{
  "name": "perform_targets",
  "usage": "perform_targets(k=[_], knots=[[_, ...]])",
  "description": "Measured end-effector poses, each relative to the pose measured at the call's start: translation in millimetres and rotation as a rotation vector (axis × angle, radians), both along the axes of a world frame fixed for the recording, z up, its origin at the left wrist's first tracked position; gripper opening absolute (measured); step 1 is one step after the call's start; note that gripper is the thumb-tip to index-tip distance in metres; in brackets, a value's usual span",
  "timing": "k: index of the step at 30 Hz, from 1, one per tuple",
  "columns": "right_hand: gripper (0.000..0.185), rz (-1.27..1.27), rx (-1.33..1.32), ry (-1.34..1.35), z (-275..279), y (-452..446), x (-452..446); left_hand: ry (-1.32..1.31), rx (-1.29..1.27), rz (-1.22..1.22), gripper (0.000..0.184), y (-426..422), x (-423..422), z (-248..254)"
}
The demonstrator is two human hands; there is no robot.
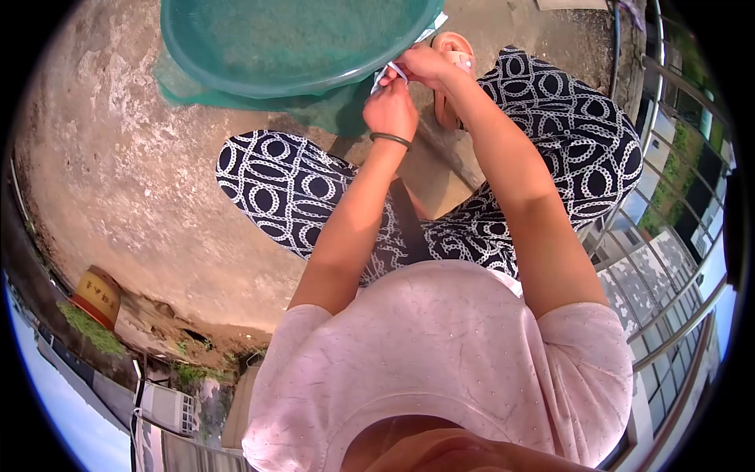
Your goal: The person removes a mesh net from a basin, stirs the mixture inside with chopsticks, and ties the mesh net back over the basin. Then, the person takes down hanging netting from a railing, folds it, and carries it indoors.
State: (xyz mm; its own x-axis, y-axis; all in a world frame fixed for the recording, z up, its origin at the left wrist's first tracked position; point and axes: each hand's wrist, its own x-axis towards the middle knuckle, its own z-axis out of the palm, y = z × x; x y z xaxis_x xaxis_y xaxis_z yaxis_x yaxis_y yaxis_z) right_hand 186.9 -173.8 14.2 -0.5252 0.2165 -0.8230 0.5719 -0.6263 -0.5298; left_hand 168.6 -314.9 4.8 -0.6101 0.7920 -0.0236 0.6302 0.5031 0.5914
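While my left hand (391, 112) was curled closely around a white strip (399, 71) near twelve o'clock, just beside the basin (275, 87) at its four o'clock, my right hand (425, 65) reached the strip from three o'clock, fingers narrow; over my feed I couldn't tell whether they pinched it. A shoe (458, 49) lay near that hand, toward two o'clock.

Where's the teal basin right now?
In the head view, the teal basin is at the top, left of centre; the left hand and right hand are by its lower-right side.
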Motion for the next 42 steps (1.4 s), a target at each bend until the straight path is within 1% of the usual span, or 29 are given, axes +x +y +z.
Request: perform_targets(k=[3, 4, 7, 9, 11, 12, 14, 15, 16, 19, 20, 23, 24, 27, 28, 31, 32, 35, 36, 37, 39, 40, 42], knots=[[0.011, 0.150, 0.117, -0.065, -5.7, 4.6, -0.8, 0.089, 0.063, 0.000, 0.016, -11.8, -4.1, 10.2], [0.010, 0.139, 0.124, -0.072, -5.5, 5.4, -0.3, 0.110, 0.073, 0.078, 0.019, -13.8, -6.5, 17.4], [0.012, 0.131, 0.140, -0.101, -4.4, 3.8, -0.5, -0.468, 0.280, 0.476, 0.028, -4.6, -6.9, -4.1], [0.014, 0.139, 0.164, -0.128, -4.6, 4.8, -1.3, -0.914, 0.359, 0.546, 0.029, 4.8, -14.8, -19.9], [0.016, 0.155, 0.220, -0.114, -6.8, 4.1, -0.1, -1.441, 0.475, 0.634, 0.024, 7.0, -21.3, -29.0], [0.017, 0.162, 0.243, -0.111, -7.8, 1.3, 2.9, -1.376, 0.551, 0.640, 0.013, 7.5, -19.7, -30.0], [0.019, 0.200, 0.493, -0.129, -10.4, -6.7, 7.7, -1.150, 0.521, 0.575, 0.011, -1.5, -16.3, -52.3], [0.020, 0.216, 0.617, -0.137, -14.9, -11.8, 11.0, -1.036, 0.503, 0.539, 0.011, -5.6, -17.8, -53.5], [0.021, 0.249, 0.784, -0.200, -20.9, -15.6, 14.9, -0.937, 0.394, 0.515, 0.014, -9.2, -18.1, -53.2], [0.023, 0.132, 1.040, -0.152, -30.3, -35.5, 27.3, -0.543, -0.010, 0.460, 0.018, -9.3, -21.3, -36.0], [0.020, 0.074, 1.141, -0.036, -31.7, -40.9, 34.8, -0.612, -0.026, 0.497, 0.020, -10.0, -24.4, -40.1], [0.013, 0.239, 1.404, 0.183, -21.3, -51.0, 46.2, -0.690, -0.053, 0.453, 0.019, -20.8, -26.9, -54.1], [0.015, 0.315, 1.422, 0.144, -12.5, -54.4, 47.3, -0.647, -0.053, 0.386, 0.018, -20.3, -28.1, -50.7], [0.020, 0.492, 1.467, 0.154, -6.9, -53.6, 52.7, -0.602, -0.096, 0.219, 0.017, -21.4, -22.2, -34.9], [0.024, 0.578, 1.478, 0.133, -1.9, -51.6, 54.4, -0.705, 0.099, 0.224, 0.014, -21.6, -19.1, -38.8], [0.022, 0.495, 1.483, 0.168, -1.9, -46.7, 57.5, -1.196, 0.450, 0.479, 0.011, -18.3, -19.9, -27.6], [0.019, 0.461, 1.443, 0.161, -8.3, -44.7, 55.2, -1.320, 0.413, 0.590, 0.013, -16.0, -21.0, -22.3], [0.019, 0.361, 1.307, 0.115, -16.1, -38.3, 50.4, -1.680, 0.295, 0.925, 0.023, -7.8, -25.1, -12.2], [0.022, 0.321, 1.276, 0.138, -24.9, -37.1, 49.3, -1.693, 0.426, 0.914, 0.028, -3.5, -15.9, -44.3], [0.022, 0.355, 1.241, 0.066, -22.1, -37.9, 46.0, -1.723, 0.518, 0.819, 0.026, 0.2, -16.6, -45.6], [0.023, 0.418, 1.165, -0.078, -14.8, -35.9, 38.4, -1.702, 0.492, 0.741, 0.024, 0.6, -21.0, -40.1], [0.025, 0.468, 1.110, -0.149, -9.9, -33.0, 34.4, -1.721, 0.647, 0.770, 0.023, 4.0, -19.0, -46.1], [0.026, 0.412, 0.961, -0.231, -13.8, -31.4, 29.5, -1.682, 0.577, 0.784, 0.024, 1.1, -22.2, -44.3]])
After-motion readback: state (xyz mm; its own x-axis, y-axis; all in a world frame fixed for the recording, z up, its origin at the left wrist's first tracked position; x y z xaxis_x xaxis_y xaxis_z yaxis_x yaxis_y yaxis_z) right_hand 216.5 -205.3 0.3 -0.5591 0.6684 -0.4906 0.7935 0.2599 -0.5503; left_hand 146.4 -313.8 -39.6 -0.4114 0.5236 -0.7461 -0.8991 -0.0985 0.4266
